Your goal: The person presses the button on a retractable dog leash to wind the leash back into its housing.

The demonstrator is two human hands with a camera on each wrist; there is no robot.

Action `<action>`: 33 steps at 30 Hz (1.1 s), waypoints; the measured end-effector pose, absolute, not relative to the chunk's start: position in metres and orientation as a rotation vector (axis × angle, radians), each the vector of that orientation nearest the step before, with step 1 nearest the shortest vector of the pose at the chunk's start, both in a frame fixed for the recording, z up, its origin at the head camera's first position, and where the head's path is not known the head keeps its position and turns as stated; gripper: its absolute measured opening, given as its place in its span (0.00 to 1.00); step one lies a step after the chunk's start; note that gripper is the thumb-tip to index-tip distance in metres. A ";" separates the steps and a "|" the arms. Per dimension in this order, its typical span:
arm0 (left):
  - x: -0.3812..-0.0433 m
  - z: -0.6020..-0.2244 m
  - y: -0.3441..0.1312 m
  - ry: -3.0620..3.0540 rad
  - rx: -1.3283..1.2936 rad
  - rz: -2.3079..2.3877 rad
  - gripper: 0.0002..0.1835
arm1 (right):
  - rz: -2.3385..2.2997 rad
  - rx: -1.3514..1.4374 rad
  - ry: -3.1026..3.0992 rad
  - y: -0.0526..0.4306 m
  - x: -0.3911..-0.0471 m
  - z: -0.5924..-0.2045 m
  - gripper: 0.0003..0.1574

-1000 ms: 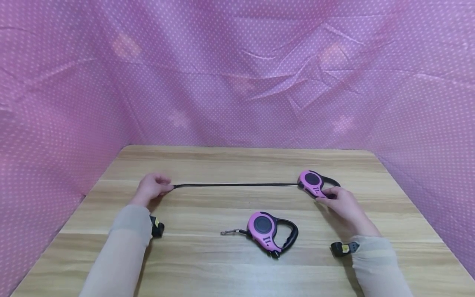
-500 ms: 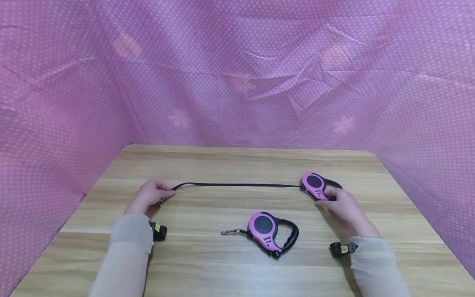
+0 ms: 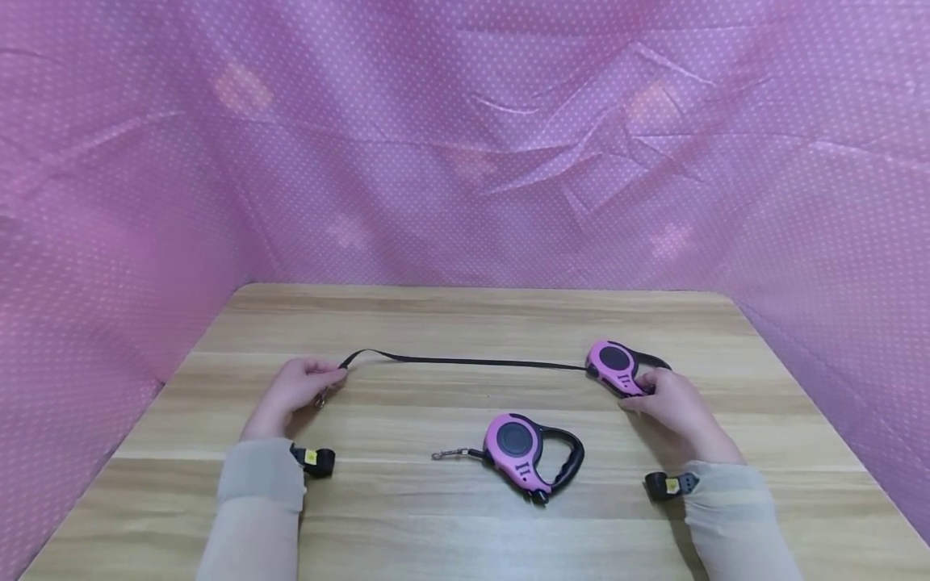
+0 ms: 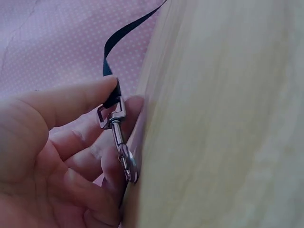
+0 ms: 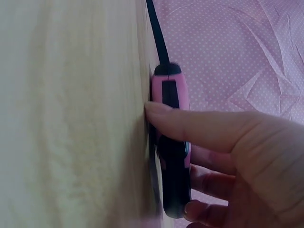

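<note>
A pink and black retractable dog leash [image 3: 609, 357] lies at the right rear of the table, its black strap [image 3: 479, 361] drawn out leftward. The left hand [image 3: 291, 391] pinches the strap's end between thumb and fingers. In the left wrist view a metal snap hook [image 4: 117, 135] hangs below the thumb, in front of the other fingers. The right hand [image 3: 676, 410] holds the leash by its lower edge beside the handle. Thumb and fingers sit on either side of the casing [image 5: 183, 90] in the right wrist view.
Nearer the front, a second pink leash [image 3: 514, 441] lies on the wooden table [image 3: 407, 524], its short hook [image 3: 450, 454] pointing left. A pink dotted curtain [image 3: 465, 202] surrounds the table's back and sides. Each wrist wears a small black camera [image 3: 316, 461].
The left hand has moved slightly toward the front, and the strap beside it has gone from nearly straight to a raised bend. The held leash has shifted slightly toward the front.
</note>
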State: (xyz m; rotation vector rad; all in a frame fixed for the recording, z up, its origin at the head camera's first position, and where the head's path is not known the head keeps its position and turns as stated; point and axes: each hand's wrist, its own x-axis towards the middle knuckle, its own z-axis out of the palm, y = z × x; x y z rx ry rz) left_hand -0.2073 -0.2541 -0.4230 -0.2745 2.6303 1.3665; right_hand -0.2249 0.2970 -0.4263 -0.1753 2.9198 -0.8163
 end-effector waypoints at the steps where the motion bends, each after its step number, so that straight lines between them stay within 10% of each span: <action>1: -0.207 -0.423 -0.253 2.606 -0.280 1.407 0.22 | -0.800 -0.180 2.927 0.297 -0.224 -0.426 0.20; 21: -0.199 -0.416 -0.249 2.454 -0.398 1.687 0.35 | -0.636 -0.263 3.045 0.298 -0.219 -0.423 0.24; 33: -0.197 -0.404 -0.251 2.069 -0.456 2.238 0.13 | -0.724 -0.267 2.988 0.296 -0.219 -0.419 0.27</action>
